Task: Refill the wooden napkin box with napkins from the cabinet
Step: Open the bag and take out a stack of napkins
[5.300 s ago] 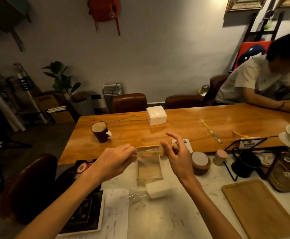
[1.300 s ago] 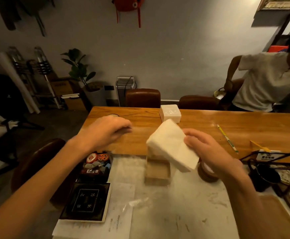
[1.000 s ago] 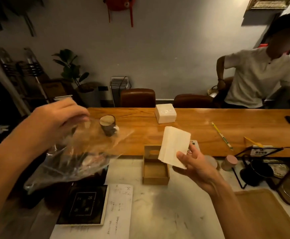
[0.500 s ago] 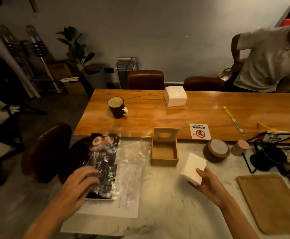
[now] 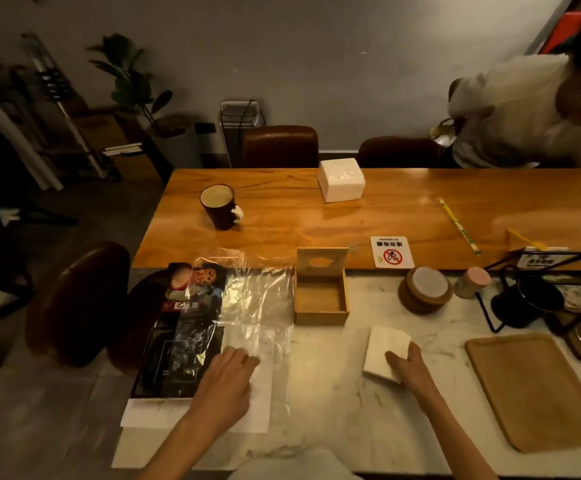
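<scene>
The wooden napkin box stands on the marble counter, its lid tipped up at the back and its inside bare. My right hand grips a white stack of napkins that rests on the counter a little in front and to the right of the box. My left hand lies flat with fingers apart on the clear plastic wrapper, spread over papers left of the box. A second white napkin block sits far back on the wooden table.
A dark mug stands on the wooden table. Coasters, a small jar, a black wire stand and a wooden tray fill the counter's right side. A person is at the far right; chairs stand left.
My left hand has laid the plastic wrapper flat on the papers and pressed down on it. My right hand has lowered the napkin stack onto the counter.
</scene>
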`<state>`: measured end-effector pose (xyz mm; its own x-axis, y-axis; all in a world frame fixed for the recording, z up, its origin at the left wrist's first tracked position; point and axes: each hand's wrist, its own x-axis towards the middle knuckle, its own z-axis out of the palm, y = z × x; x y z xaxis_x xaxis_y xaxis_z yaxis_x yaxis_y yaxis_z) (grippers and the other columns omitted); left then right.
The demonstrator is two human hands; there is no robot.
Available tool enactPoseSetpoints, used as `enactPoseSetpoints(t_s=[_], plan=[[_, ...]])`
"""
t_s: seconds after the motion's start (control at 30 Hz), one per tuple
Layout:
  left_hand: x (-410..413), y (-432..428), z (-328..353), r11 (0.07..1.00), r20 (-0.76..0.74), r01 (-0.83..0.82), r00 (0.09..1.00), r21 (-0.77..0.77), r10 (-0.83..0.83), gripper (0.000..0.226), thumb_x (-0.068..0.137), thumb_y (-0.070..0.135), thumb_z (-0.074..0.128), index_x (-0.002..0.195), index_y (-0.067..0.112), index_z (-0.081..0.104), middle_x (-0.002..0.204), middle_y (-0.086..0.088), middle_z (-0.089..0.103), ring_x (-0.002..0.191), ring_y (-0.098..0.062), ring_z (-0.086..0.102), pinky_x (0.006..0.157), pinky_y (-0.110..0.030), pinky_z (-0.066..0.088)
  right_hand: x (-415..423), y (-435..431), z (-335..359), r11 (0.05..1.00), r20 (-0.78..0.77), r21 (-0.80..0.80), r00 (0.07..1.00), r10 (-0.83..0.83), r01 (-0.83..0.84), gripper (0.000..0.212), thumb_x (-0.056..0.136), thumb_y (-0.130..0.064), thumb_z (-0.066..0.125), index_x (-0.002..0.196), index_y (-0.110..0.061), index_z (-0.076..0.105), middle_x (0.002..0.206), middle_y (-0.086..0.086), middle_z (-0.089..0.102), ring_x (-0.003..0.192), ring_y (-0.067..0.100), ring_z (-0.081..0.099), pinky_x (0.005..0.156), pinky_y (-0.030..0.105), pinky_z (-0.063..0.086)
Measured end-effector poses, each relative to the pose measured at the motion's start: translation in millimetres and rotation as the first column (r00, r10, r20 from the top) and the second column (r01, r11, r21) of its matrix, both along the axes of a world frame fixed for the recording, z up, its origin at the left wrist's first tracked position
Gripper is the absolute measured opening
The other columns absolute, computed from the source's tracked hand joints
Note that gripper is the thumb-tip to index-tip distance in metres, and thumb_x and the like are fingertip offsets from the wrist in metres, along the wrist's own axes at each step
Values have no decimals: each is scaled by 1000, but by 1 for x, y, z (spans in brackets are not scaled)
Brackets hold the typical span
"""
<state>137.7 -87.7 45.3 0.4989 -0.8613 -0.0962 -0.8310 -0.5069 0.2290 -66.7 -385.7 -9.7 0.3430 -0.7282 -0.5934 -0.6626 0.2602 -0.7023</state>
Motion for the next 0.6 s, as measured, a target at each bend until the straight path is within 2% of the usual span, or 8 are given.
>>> enactPoseSetpoints(t_s=[0.1, 0.17, 0.27, 0.33, 0.37, 0.47, 0.5, 0.6], plan=[[7, -49, -14, 982, 21, 158, 987, -100, -157, 42, 86, 22, 60, 127, 26, 55, 130, 2, 54, 124, -22, 46, 109, -34, 27, 4, -2, -8, 993, -106, -112, 994, 30, -42, 71, 92, -20, 62, 150, -5, 24, 148, 22, 40, 131, 41, 43, 106, 45, 36], [17, -72, -28, 985, 60, 168, 984, 42, -171, 47, 81, 27, 67, 127, 27, 58, 138, -3, 55, 132, -28, 46, 118, -40, 8, 4, -3, -15, 987, -171, -144, 984, 52, -77, 71, 92, -24, 61, 150, -9, 24, 148, 24, 39, 130, 42, 42, 107, 47, 37], [34, -86, -34, 938, 111, -21, 994, 347, -18, 50, 72, 26, 73, 120, 24, 64, 145, -12, 50, 139, -38, 38, 117, -46, -18, 7, -4, -15, 980, -357, -131, 930, 93, -148, 73, 92, -34, 56, 152, -15, 19, 147, 24, 35, 131, 42, 38, 107, 46, 36], [42, -97, -38, 932, 94, -126, 991, 341, 100, 48, 83, 16, 56, 132, 14, 54, 153, -17, 35, 146, -42, 18, 118, -49, -9, 18, -3, -4, 953, -502, -203, 859, 96, -225, 74, 93, -41, 52, 153, -16, 16, 152, 20, 30, 137, 39, 32, 110, 45, 31], [43, -106, -37, 951, 53, -161, 987, 266, 152, 47, 83, 9, 50, 130, 10, 55, 147, -17, 42, 143, -41, 25, 120, -47, 6, 25, -3, 2, 914, -511, -303, 855, 84, -271, 72, 94, -42, 49, 153, -14, 19, 155, 17, 29, 140, 36, 30, 113, 44, 28], [43, -133, -19, 897, -271, -425, 883, -117, 383, 38, 93, 5, 45, 128, 8, 56, 127, -11, 60, 119, -28, 54, 101, -37, 42, 57, -4, 17, 865, -169, -449, 972, 163, -224, 61, 99, -41, 45, 150, -11, 31, 156, 12, 34, 144, 28, 30, 118, 43, 26], [43, -144, -15, 830, -438, -534, 792, -158, 426, 36, 99, 13, 42, 134, 11, 52, 132, -10, 58, 119, -26, 55, 100, -37, 45, 73, -5, 25, 908, -24, -372, 979, 201, -195, 60, 100, -42, 43, 151, -13, 31, 157, 10, 33, 144, 26, 30, 118, 41, 25], [42, -169, -5, 745, -829, -666, 404, 23, 387, 50, 105, 41, 32, 147, 15, 38, 149, -8, 45, 133, -27, 46, 107, -39, 39, 110, -7, 54, 986, 250, 94, 962, 110, -137, 63, 101, -50, 28, 152, -14, 25, 157, 5, 32, 145, 25, 30, 117, 38, 24]])
